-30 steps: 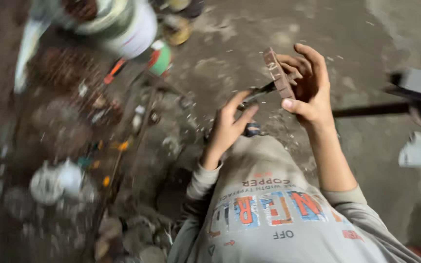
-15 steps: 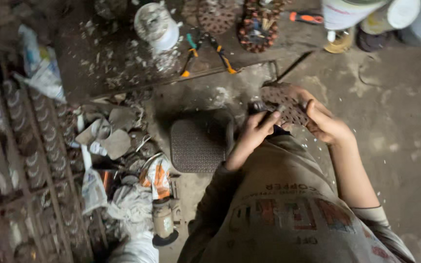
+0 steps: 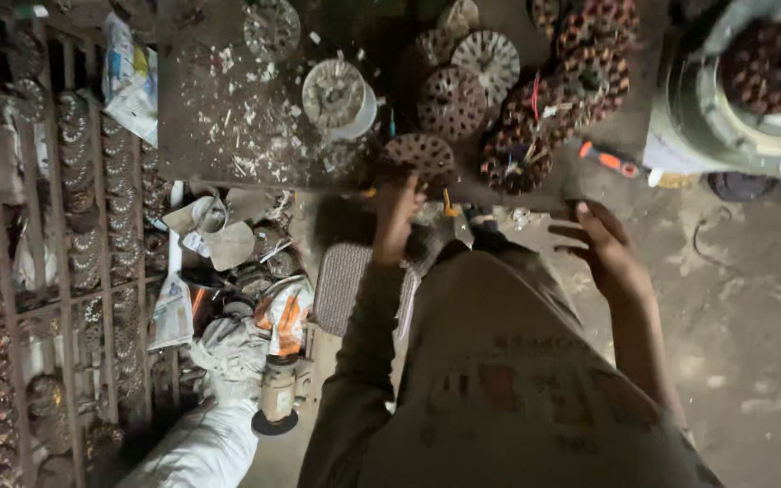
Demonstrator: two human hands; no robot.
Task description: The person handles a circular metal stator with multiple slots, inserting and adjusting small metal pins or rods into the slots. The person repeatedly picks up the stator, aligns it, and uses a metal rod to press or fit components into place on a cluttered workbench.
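The left hand (image 3: 398,217) is reaching up to a round perforated disc (image 3: 419,152) at the near edge of the low worktable (image 3: 228,136), fingers touching it, while the right hand (image 3: 603,248) is hovering open and empty just below that edge, well apart.

Orange-and-white crumpled packet (image 3: 284,314) on floor left of woven pad, below low work board. White-and-blue paper wrapper (image 3: 174,312) just left of it, beside rack. Blue, yellow, white printed paper (image 3: 130,79) at top left, lying between rack and board's left edge. No signs, no screens. Print too blurred to tell.
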